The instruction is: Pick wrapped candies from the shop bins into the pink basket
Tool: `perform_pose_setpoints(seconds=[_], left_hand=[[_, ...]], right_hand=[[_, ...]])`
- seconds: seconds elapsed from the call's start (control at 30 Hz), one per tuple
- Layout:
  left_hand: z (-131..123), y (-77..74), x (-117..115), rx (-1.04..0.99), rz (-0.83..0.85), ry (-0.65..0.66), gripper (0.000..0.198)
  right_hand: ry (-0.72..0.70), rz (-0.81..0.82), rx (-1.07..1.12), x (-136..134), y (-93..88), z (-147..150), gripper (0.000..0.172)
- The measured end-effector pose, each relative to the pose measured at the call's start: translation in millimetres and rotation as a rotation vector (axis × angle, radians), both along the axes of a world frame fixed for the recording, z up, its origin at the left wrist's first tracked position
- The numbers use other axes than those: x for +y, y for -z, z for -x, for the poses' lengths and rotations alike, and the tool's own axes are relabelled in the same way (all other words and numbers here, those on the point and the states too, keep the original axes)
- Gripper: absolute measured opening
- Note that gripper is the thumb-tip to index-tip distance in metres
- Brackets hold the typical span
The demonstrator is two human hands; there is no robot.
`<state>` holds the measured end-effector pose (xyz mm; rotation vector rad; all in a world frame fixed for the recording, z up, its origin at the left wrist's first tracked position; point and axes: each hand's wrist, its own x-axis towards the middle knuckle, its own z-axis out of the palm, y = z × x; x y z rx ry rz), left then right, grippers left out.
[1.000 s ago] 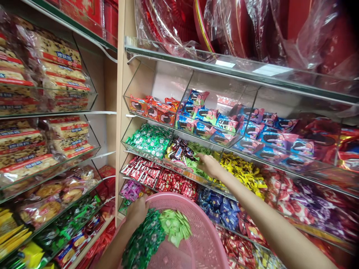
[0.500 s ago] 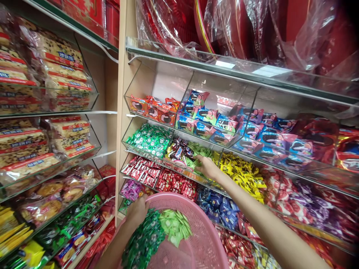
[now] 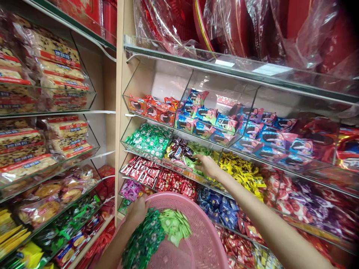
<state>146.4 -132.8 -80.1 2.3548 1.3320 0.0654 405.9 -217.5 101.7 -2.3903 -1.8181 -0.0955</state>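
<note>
My left hand (image 3: 137, 210) grips the far rim of a pink plastic basket (image 3: 202, 239) held low in front of me. Dark green candies (image 3: 143, 241) and light green candies (image 3: 175, 224) lie in the basket. My right hand (image 3: 207, 165) reaches into a clear shelf bin and rests palm down on light green candies (image 3: 200, 151), its fingers curled over them. Dark chocolate bars (image 3: 179, 151) lie just left of that hand and yellow candies (image 3: 244, 170) just right.
Clear acrylic bins hold green candies (image 3: 150, 140), red wafer packs (image 3: 141, 172), blue biscuit packs (image 3: 207, 121) and purple sweets. Left shelves (image 3: 50, 112) carry wrapped cakes. Red wrapped boxes (image 3: 238, 26) stand on the top shelf.
My right hand has shifted slightly left within the light green candy bin. My left hand and the basket have stayed put.
</note>
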Motion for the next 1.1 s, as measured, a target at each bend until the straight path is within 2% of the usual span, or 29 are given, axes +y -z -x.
perform_pose_setpoints(seconds=[0.17,0.5,0.67,0.83,0.97,1.1], left_hand=[[-1,-0.8,2,-0.004,-0.002,0.012,0.032],[-1,1.0,5,-0.010,-0.011,0.016,0.032],[-2,1.5,7,-0.016,-0.008,0.009,0.032],[-3,0.6,7,-0.004,-0.011,0.002,0.033],[-2,-1.7,5,-0.004,-0.011,0.012,0.032],[-1,-1.9,3,-0.009,-0.014,0.005,0.032]], right_hand=[[-0.014,0.044,-0.069,-1,2.4,1,0.047],[-0.002,0.027,-0.156,-2,-4.2,4,0.039],[-0.058,0.036,-0.061,-1,-3.7,-2,0.045],[-0.117,0.151,-0.024,-2,-8.5,-6,0.042],[-0.092,0.149,0.078,-3,-14.1,-7,0.047],[-0.053,0.114,0.197,-4,-17.2,-7,0.041]])
